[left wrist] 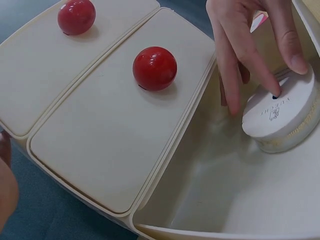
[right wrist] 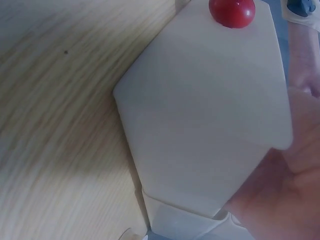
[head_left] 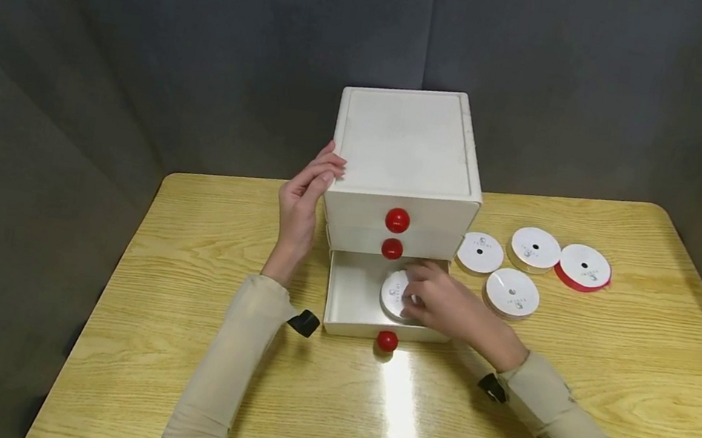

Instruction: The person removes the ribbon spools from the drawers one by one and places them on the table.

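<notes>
My left hand (head_left: 307, 194) rests on the left front corner of a white drawer cabinet (head_left: 408, 145), its fingers laid over the top edge. The bottom drawer (head_left: 351, 286) stands pulled out, with a red knob (head_left: 387, 341) on its front. Inside lies a white ribbon spool (left wrist: 280, 107) with a pale band around its side. Reaching into the drawer from the right, my right hand (head_left: 443, 303) touches the spool's top face. In the left wrist view one fairly straight fingertip is at the spool's centre hole and the thumb rests near its rim.
Several more spools lie on the wooden table (head_left: 183, 263) right of the cabinet, among them one with red ribbon (head_left: 584, 267). Two upper drawers with red knobs (head_left: 397, 220) are closed. A dark curtain (head_left: 247, 47) hangs behind the table.
</notes>
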A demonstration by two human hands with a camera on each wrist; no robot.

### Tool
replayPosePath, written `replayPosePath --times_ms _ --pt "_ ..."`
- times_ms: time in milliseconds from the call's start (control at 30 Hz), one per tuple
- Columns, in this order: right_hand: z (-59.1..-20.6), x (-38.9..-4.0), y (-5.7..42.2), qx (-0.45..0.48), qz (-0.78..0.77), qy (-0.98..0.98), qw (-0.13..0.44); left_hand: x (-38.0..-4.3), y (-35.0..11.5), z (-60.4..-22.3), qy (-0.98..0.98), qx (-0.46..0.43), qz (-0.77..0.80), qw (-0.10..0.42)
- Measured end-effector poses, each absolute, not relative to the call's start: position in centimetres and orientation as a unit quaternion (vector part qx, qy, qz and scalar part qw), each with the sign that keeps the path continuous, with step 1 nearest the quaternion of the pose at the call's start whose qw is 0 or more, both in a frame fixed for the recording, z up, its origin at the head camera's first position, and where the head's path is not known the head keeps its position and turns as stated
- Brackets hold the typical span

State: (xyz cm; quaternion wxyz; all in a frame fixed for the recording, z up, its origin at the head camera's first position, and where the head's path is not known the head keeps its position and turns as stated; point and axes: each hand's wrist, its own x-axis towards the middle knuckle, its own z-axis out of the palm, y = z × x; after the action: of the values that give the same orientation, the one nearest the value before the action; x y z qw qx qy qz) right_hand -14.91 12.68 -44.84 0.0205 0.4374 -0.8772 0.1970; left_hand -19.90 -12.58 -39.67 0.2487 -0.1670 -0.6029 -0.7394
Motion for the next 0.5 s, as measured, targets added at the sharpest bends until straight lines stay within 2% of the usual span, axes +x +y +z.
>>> replayPosePath --times_ms 233,500 --pt "-44.88 -15.33 12.38 0.454 0.229 -0.860 -0.042 -19.90 -12.62 -39.72 -0.600 -0.166 -0.741 0.250" --pt "-45.34 -15.78 11.99 0.457 0.244 -0.853 -0.059 -19.91 -12.65 -39.76 -0.602 -0.171 -0.739 0.250"
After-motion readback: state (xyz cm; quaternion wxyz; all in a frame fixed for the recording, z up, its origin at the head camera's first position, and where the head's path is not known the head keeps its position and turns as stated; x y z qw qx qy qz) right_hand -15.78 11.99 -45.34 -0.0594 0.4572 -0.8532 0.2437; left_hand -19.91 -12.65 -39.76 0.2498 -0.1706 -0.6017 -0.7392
